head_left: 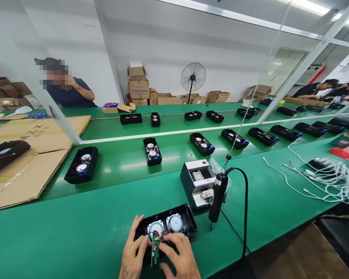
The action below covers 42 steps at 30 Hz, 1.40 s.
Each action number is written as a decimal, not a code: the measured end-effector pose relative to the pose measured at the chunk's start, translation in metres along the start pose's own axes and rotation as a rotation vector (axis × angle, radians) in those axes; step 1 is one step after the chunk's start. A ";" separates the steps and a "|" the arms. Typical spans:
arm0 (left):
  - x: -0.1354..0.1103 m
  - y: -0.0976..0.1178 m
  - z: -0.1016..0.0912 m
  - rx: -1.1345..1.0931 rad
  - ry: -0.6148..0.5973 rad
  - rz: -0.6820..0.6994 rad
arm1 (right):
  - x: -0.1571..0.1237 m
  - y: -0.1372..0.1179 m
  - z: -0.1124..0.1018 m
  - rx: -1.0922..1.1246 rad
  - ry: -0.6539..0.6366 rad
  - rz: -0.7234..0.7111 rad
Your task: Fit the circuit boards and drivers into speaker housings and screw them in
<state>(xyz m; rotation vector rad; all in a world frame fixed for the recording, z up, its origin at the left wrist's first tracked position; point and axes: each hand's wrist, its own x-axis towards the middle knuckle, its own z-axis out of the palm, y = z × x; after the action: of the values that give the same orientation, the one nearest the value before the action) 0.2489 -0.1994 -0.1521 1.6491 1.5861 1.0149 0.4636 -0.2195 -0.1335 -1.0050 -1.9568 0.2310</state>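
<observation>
A black speaker housing (191, 221) lies open on the near green bench, with two round speaker drivers (175, 223) set inside it. Over its lower left part stands a narrow green circuit board (155, 250), with red and black wires (162, 233) curling off its top. My left hand (134, 248) pinches the board's left edge between thumb and finger, its other fingers along the housing's left end. From the other side my right hand (179, 254) has its bent fingertips on the board's right edge beside the wires. Its thumb, slightly blurred, sits lower down.
A black electric screwdriver (218, 197) hangs right of the housing, before a grey-and-black machine (196, 184). White cables (334, 180) are heaped at the right. Beyond, several speaker housings (152, 151) line the green conveyor. Flat cardboard (23, 155) lies left; a person (72, 91) sits across.
</observation>
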 end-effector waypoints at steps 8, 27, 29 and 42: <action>0.010 0.013 0.003 -0.040 0.081 -0.066 | 0.053 0.013 -0.016 0.329 0.046 0.174; 0.008 0.011 -0.002 -0.015 0.104 0.016 | 0.056 0.025 -0.018 0.275 0.004 0.241; 0.004 0.018 -0.007 0.079 0.055 0.113 | 0.057 0.028 -0.024 0.284 -0.048 0.147; 0.010 -0.002 0.002 0.607 -0.122 0.647 | 0.064 0.014 -0.032 -0.225 -0.621 -0.182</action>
<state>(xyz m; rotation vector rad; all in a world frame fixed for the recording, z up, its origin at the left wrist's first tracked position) 0.2497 -0.1891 -0.1538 2.6987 1.3739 0.7215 0.4790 -0.1703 -0.0815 -0.9602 -2.6736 0.2430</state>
